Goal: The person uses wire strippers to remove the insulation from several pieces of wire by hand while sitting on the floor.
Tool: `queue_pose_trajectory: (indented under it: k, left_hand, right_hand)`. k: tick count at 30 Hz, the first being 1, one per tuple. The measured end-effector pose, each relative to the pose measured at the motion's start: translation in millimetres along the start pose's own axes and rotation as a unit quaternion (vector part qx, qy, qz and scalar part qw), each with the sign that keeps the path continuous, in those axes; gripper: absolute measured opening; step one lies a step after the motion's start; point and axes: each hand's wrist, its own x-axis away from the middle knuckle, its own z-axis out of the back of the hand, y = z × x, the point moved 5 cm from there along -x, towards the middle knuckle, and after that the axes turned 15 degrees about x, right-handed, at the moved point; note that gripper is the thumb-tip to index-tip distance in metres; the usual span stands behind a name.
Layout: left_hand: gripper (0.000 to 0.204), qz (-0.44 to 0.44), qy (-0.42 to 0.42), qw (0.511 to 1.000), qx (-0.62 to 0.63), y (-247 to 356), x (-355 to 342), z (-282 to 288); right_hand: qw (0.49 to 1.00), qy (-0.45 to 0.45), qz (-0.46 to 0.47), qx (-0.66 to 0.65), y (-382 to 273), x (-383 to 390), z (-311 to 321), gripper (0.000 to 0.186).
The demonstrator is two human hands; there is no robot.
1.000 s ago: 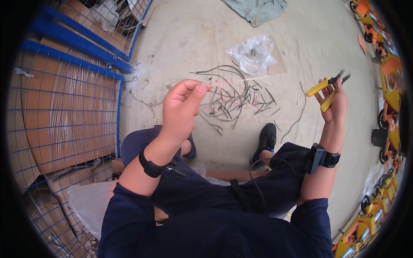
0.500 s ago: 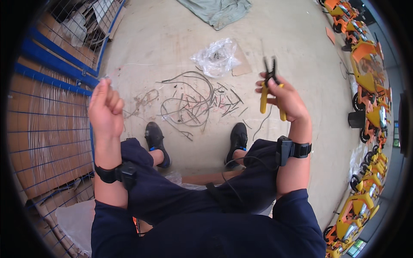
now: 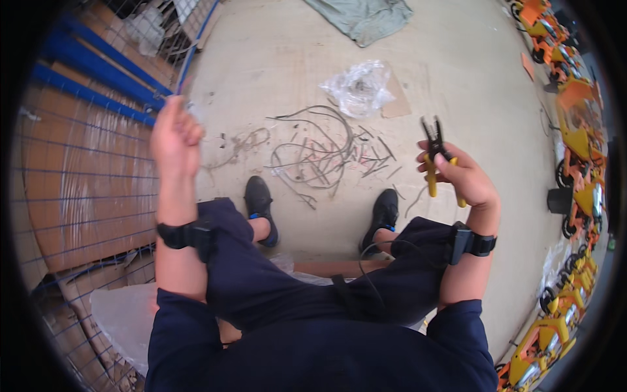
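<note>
My right hand is wrapped round wire strippers with yellow handles and black jaws. Their jaws point away from me and stand apart, with nothing visible between them. Raised on the left, beside the blue mesh cage, my left hand is closed in a pinch; whatever it holds is too small and blurred to make out. On the floor between and beyond my feet lies a loose tangle of dark cable. Several short cut pieces and thin reddish strands are scattered about it.
Crumpled clear plastic lies past the cable, by a piece of cardboard. A grey-green cloth is farther off. The blue mesh cage holds cardboard at left. Orange and yellow wheeled machines line the right side.
The view has swung, shifting the scene rightward. My left hand has moved a little farther forward, still pinched. My right hand has drawn slightly nearer to me with the wire strippers.
</note>
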Motion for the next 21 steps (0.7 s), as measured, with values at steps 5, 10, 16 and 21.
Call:
queue_pose_trajectory:
  k: [5,10,16,21]
  left_hand:
    - [0.017,0.146,-0.074,0.984,-0.069,-57,48,-61]
    - [0.016,0.223,-0.146,0.956,-0.119,-87,81,-77]
    - [0.016,0.222,-0.192,0.934,-0.204,-105,101,-84]
    - [0.015,0.175,-0.234,0.923,-0.250,-107,104,-86]
  right_hand:
    - [0.980,0.009,0.072,-0.185,-7,-27,-41,0.036]
    - [0.980,-0.143,0.089,-0.106,-40,-25,-115,0.040]
    - [0.978,-0.174,0.080,-0.082,-45,-21,-131,0.047]
    - [0.984,-0.143,0.087,-0.066,-44,-21,-130,0.045]
